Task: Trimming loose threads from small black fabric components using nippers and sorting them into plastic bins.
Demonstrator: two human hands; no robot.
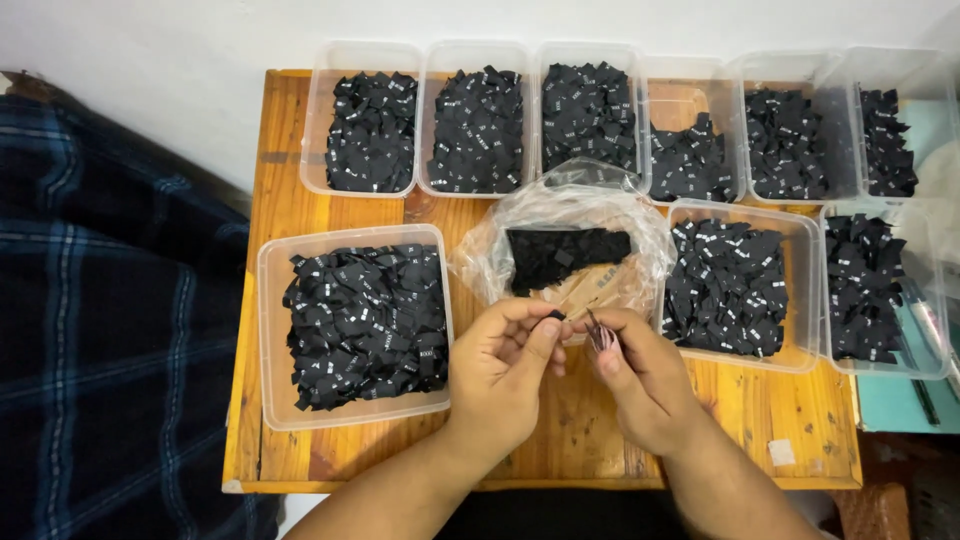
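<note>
1. Left hand: thumb and forefinger pinched on a small black label at the fingertips.
2. Right hand: fingers closed around small thread snips, tips toward the label, just beside it.
3. At 12 o'clock from the hands: open clear plastic bag with a black label strip inside.
4. At 9 o'clock: near left tub full of black labels. At 3 o'clock: near right tub, likewise.
5. All on a wooden table.
</note>
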